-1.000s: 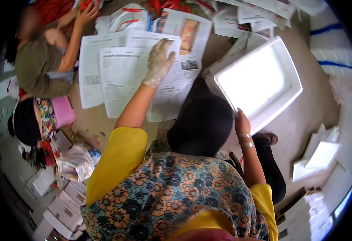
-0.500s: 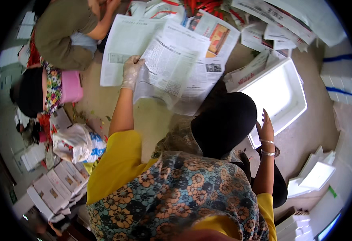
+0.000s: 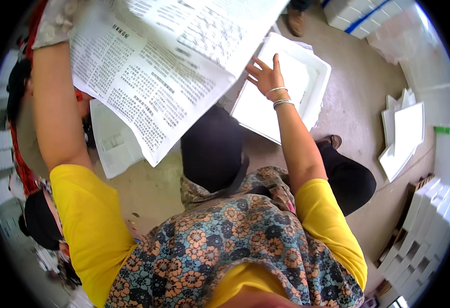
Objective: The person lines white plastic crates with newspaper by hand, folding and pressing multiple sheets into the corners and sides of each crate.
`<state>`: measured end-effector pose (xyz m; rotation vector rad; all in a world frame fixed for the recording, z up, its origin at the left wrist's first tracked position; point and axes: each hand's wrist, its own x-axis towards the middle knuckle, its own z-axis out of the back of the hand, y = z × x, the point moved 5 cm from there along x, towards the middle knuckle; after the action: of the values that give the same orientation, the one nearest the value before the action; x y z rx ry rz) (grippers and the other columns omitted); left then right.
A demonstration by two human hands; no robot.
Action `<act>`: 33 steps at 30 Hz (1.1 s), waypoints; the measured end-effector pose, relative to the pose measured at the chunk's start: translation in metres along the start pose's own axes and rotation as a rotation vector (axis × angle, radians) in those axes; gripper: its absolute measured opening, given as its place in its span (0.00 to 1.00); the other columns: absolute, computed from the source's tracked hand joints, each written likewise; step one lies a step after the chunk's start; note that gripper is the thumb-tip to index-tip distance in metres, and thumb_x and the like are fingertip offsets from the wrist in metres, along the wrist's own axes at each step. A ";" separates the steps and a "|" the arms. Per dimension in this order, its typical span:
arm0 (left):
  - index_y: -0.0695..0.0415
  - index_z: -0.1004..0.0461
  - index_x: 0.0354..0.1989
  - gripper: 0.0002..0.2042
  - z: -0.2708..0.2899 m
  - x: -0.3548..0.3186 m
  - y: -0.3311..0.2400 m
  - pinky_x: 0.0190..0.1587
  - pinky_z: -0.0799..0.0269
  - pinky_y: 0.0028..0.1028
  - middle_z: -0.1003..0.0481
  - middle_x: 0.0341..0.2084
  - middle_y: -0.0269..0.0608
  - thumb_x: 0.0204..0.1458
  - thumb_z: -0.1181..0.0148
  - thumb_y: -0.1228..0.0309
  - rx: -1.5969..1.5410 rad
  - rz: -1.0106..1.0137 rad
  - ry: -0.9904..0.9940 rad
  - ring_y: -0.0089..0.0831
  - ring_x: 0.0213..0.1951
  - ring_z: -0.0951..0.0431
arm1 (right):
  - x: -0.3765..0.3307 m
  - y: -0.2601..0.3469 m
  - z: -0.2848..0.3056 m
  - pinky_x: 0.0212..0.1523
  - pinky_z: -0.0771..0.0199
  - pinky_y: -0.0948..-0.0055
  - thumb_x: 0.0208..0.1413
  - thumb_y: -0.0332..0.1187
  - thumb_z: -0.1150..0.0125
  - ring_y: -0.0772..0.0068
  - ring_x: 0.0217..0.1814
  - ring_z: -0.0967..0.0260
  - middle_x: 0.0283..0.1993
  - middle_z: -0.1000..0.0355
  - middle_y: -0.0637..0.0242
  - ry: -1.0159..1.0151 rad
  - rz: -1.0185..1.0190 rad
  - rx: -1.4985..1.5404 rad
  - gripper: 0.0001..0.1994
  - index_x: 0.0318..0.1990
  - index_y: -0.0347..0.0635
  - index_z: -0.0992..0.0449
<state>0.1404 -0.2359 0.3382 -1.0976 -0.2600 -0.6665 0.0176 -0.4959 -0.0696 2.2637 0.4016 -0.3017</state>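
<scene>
My left hand (image 3: pixel 55 23), in a pale glove, is closed on the edge of a printed newspaper sheet (image 3: pixel 148 87) at the upper left. The raised sheet spreads across the upper middle, close to my view, and hides much behind it. Another newspaper sheet (image 3: pixel 113 143) lies lower, partly covered by it. My bare right hand (image 3: pixel 267 77), with bracelets at the wrist, has its fingers spread and holds nothing. It is over the white foam box (image 3: pixel 318 72), just right of the raised sheet; whether it touches the box, I cannot tell.
White foam boxes with blue straps (image 3: pixel 358 20) stand at the far right, beside clear plastic (image 3: pixel 404 33). White panels (image 3: pixel 404 138) lie at the right, and stacked white boxes (image 3: pixel 420 236) nearer. Another person's shoe (image 3: pixel 295 23) is beyond the box. A person in black (image 3: pixel 41 218) is at the left.
My left hand has lifted the newspaper sheet up and left, closer to my view. My right hand has moved forward over the foam box. My view has turned toward the right.
</scene>
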 end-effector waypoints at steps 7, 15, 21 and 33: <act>0.64 0.32 0.46 0.13 -0.081 -0.025 0.082 0.44 0.30 0.24 0.25 0.36 0.39 0.54 0.44 0.72 -0.372 0.377 -0.034 0.25 0.40 0.26 | 0.045 -0.089 -0.003 0.67 0.56 0.57 0.45 0.78 0.72 0.54 0.70 0.54 0.68 0.49 0.52 0.097 -0.191 0.065 0.53 0.68 0.41 0.53; 0.63 0.32 0.46 0.14 -0.190 -0.068 0.166 0.44 0.28 0.28 0.26 0.38 0.43 0.53 0.42 0.70 -0.599 0.656 -0.007 0.30 0.40 0.26 | -0.056 0.053 0.026 0.64 0.44 0.55 0.51 0.70 0.63 0.54 0.64 0.44 0.63 0.41 0.53 -0.359 0.426 0.527 0.45 0.63 0.38 0.44; 0.62 0.32 0.46 0.14 -0.288 -0.056 0.211 0.41 0.28 0.25 0.25 0.35 0.39 0.52 0.41 0.73 -0.704 0.656 0.111 0.26 0.38 0.25 | -0.168 0.125 0.190 0.53 0.29 0.65 0.53 0.32 0.39 0.63 0.51 0.30 0.51 0.30 0.60 -0.387 0.466 0.176 0.21 0.54 0.36 0.34; 0.58 0.35 0.56 0.22 -0.374 0.067 0.205 0.51 0.34 0.34 0.29 0.46 0.48 0.55 0.48 0.60 0.313 0.029 0.156 0.39 0.47 0.28 | -0.211 0.160 0.323 0.31 0.26 0.70 0.49 0.30 0.35 0.72 0.34 0.27 0.37 0.25 0.67 -1.113 0.146 -0.302 0.15 0.45 0.39 0.26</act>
<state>0.2719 -0.5326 0.0534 -0.7447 -0.2054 -0.6573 -0.1443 -0.8806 -0.0996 1.5108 -0.2891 -1.2281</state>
